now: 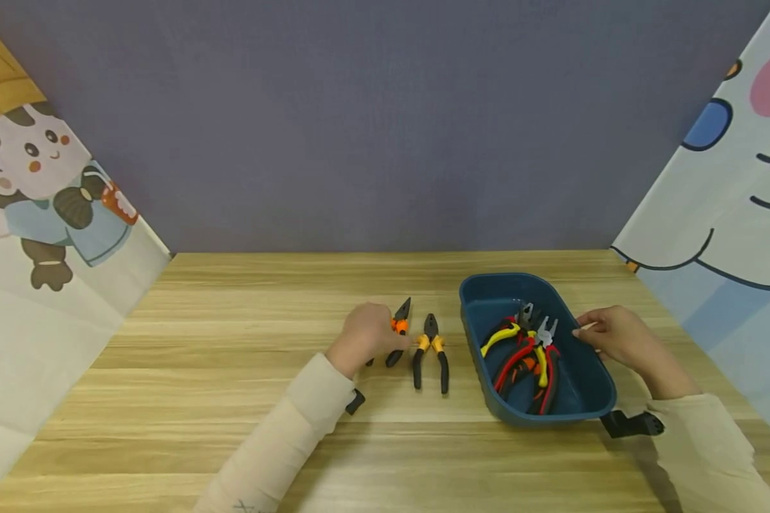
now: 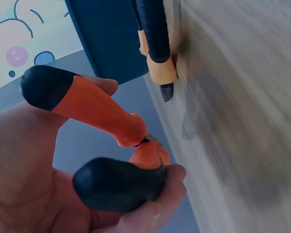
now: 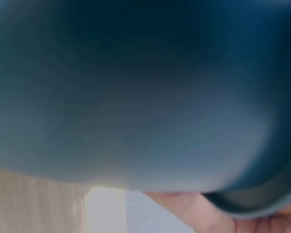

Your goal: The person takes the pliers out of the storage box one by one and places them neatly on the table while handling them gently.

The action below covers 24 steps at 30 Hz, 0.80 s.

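Note:
My left hand (image 1: 370, 333) grips needle-nose pliers with orange and black handles (image 2: 99, 109), its thumb and fingers around the two handles. In the head view their dark pointed jaws show beyond the hand, and part of the handles is hidden. Just right of that hand, pliers with yellow-orange and black handles (image 1: 441, 365) lie on the table, jaws away from me. My right hand (image 1: 619, 340) pinches the right rim of a dark blue plastic bin (image 1: 590, 385). Inside the bin lie several pliers (image 1: 513, 367) with red, yellow, orange and black handles, overlapping.
The wood-grain table (image 1: 186, 370) reaches back to a grey panel (image 1: 385, 128). Printed cartoon walls stand at left and right. Black wrist straps (image 1: 632, 425) show at both sleeves. The bin's near wall fills most of the right wrist view.

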Motion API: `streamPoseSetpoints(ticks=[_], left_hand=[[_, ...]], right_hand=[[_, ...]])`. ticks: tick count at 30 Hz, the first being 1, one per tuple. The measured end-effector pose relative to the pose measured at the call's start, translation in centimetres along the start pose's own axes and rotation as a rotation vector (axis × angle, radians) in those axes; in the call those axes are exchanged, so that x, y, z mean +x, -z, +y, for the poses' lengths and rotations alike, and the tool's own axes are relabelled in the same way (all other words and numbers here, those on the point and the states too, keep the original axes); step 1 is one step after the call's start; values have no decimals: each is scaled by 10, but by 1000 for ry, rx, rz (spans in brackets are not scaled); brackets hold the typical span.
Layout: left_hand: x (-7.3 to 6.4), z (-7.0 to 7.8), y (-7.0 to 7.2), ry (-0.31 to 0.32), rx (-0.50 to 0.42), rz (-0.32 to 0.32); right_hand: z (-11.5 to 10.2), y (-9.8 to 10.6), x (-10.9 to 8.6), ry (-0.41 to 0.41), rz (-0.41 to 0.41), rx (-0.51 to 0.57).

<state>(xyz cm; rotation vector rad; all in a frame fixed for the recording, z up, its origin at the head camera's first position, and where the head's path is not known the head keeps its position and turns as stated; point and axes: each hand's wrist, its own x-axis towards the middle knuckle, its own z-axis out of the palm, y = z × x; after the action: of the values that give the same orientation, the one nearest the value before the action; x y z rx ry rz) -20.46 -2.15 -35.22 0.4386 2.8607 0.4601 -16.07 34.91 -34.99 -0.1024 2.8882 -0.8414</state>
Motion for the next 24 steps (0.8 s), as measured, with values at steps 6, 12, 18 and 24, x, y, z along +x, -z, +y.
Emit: streamPoseSetpoints(ticks=[6, 12, 18, 24], left_hand=[[1, -3, -7, -2, -12, -12], [3, -5, -12, 2, 14, 13], [6, -5, -17, 31, 40, 2], [9, -3, -21, 54, 82, 4]], right_hand=[[1, 0, 1, -2, 0, 0], [2, 0, 2, 2, 2, 12], [3, -1, 2, -3, -2, 21], [4, -1, 3, -13, -1, 22]])
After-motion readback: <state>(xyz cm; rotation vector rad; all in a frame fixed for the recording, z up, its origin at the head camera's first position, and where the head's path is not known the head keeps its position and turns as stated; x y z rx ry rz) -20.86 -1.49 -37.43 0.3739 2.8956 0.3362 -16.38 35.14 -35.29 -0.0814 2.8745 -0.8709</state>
